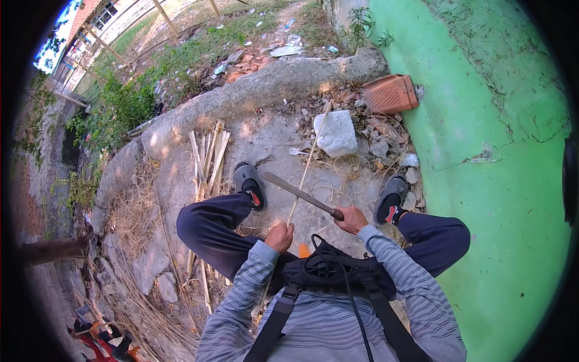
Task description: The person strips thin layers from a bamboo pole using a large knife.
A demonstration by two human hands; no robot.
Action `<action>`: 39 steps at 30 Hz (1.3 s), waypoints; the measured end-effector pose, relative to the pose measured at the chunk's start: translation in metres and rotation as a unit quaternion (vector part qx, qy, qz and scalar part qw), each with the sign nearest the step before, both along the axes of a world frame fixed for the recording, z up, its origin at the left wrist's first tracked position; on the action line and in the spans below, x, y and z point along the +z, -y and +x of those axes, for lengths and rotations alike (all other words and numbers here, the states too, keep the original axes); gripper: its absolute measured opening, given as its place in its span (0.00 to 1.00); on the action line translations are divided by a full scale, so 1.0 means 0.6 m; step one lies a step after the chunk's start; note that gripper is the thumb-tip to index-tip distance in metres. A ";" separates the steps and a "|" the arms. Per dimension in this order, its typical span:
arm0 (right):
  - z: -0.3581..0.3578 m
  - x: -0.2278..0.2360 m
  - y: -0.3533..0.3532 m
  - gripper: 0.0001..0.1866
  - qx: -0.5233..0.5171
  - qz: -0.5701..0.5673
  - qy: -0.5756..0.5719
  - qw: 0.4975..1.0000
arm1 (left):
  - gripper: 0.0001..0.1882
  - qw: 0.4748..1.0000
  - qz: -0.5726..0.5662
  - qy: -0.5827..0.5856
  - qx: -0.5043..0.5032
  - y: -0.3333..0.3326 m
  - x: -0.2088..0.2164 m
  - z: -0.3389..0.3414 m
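Observation:
My left hand [280,237] is closed round a long thin strip of pale wood, perhaps bamboo [312,148]. The strip slants up and away from me toward the white block, and its lower part runs back beside my left forearm. In my right hand [351,220] is the handle of a machete [289,186], fingers wrapped about it. Its dark blade points to the left and crosses the strip beyond my left hand; whether the two touch I cannot tell. Both hands are between my bent knees.
A bundle of split strips [211,157] lies left of my left shoe [249,184]. Ahead sit a rough white block [335,133], an orange hollow brick [389,94] and rubble. A low concrete kerb [259,90] curves beyond; a green wall [482,199] rises on the right.

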State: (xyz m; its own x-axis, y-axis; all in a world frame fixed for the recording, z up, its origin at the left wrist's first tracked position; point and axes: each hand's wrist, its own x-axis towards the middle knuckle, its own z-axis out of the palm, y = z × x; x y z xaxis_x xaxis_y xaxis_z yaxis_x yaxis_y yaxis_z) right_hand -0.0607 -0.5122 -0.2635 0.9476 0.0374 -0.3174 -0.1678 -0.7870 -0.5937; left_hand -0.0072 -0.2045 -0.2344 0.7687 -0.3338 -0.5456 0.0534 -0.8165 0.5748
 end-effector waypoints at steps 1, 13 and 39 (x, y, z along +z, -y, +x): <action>0.001 0.001 0.002 0.16 0.012 -0.005 -0.002 1.000 | 0.28 1.000 0.005 0.001 0.001 -0.001 0.005 -0.006; 0.026 0.003 0.028 0.12 0.013 0.014 0.028 0.999 | 0.28 0.998 -0.012 -0.063 0.008 0.003 0.081 -0.025; 0.057 -0.020 0.071 0.09 0.030 -0.019 0.029 0.999 | 0.23 0.999 -0.018 0.026 -0.032 -0.016 0.090 -0.050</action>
